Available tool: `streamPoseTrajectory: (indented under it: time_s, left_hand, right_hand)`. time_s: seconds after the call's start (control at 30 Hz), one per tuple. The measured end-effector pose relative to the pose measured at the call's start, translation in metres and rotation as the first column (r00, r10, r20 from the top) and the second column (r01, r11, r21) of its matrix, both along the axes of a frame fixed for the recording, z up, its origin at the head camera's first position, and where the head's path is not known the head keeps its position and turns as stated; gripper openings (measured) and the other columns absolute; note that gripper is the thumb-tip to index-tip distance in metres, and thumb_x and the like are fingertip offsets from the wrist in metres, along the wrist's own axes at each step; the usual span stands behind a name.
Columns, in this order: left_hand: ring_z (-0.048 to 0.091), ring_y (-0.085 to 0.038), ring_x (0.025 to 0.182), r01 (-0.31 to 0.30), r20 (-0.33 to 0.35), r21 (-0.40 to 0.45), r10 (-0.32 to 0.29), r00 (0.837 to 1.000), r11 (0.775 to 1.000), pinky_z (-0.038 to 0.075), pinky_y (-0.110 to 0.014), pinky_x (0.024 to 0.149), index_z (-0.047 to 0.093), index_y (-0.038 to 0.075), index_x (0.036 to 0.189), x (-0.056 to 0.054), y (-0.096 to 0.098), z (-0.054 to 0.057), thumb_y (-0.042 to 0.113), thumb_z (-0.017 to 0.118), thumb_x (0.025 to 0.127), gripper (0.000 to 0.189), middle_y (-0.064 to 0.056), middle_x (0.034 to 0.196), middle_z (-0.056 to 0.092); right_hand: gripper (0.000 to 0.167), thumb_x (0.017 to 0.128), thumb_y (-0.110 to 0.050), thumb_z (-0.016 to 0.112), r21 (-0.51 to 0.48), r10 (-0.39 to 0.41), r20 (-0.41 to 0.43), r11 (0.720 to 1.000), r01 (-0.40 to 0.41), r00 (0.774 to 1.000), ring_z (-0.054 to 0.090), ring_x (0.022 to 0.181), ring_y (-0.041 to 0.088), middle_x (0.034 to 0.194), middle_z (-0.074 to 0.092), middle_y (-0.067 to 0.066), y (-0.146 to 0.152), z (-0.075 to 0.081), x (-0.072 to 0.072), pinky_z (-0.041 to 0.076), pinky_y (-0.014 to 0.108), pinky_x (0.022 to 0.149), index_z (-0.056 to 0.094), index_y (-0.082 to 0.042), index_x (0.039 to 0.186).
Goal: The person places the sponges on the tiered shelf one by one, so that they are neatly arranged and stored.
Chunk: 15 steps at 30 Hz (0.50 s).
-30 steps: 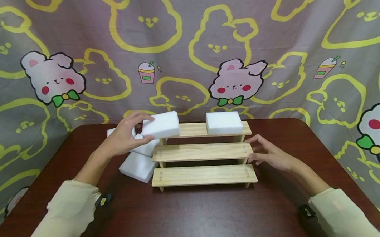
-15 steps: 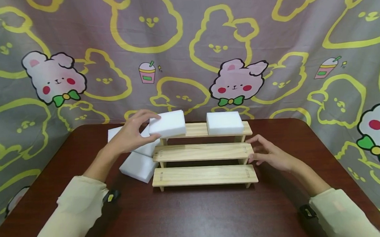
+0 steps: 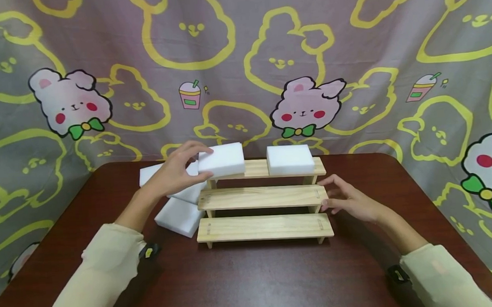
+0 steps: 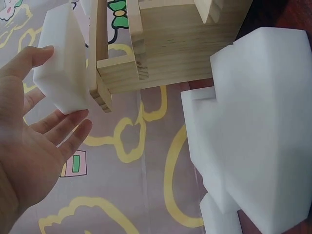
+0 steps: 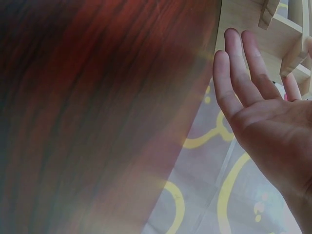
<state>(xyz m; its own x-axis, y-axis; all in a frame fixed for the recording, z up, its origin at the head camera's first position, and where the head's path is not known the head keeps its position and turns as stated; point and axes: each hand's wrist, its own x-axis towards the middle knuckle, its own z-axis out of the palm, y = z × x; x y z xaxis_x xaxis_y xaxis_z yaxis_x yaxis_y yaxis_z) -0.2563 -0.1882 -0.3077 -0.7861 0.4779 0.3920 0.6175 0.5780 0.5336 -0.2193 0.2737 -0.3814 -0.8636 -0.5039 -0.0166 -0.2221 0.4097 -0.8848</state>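
Observation:
At the left end of a three-step wooden display rack (image 3: 262, 197), my left hand (image 3: 173, 175) holds a white foam block (image 3: 222, 157) between thumb and fingers. The block is slightly tilted over the top step (image 4: 93, 48); whether it touches the wood I cannot tell. Another white foam block (image 3: 290, 158) sits on the right part of that step. My right hand (image 3: 356, 204) has thumb and index finger at the right end of the middle step, one at the front edge and one at the back. Its other fingers (image 5: 239, 63) stretch out free in the right wrist view.
Several white foam blocks (image 3: 179, 216) lie heaped on the table left of the rack, beneath my left forearm. The dark reddish-brown table (image 3: 261, 278) ends at a patterned curtain (image 3: 224, 57) behind the rack.
My left hand has carried its foam block to the right, further over the left end of the top step. The right hand and the rack have stayed put.

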Motion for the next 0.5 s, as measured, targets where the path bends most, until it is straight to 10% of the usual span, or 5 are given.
streamPoseTrajectory:
  time_s: [0.5]
  left_hand:
    - [0.056,-0.031,0.112,0.039,0.017,0.002,-0.039,0.999,0.999,0.048,-0.053,0.098,0.065,0.003,0.131,-0.0104,0.0079,-0.0051,0.017,0.083,0.088,0.049,-0.017,0.135,0.057]
  right_hand:
    - [0.044,0.102,-0.011,0.062,0.020,0.002,0.000,1.000,-0.002,1.000,0.070,0.100,0.033,0.114,0.064,0.022,0.0004,0.0006,-0.0005,0.058,0.043,0.079,0.038,-0.002,0.138]
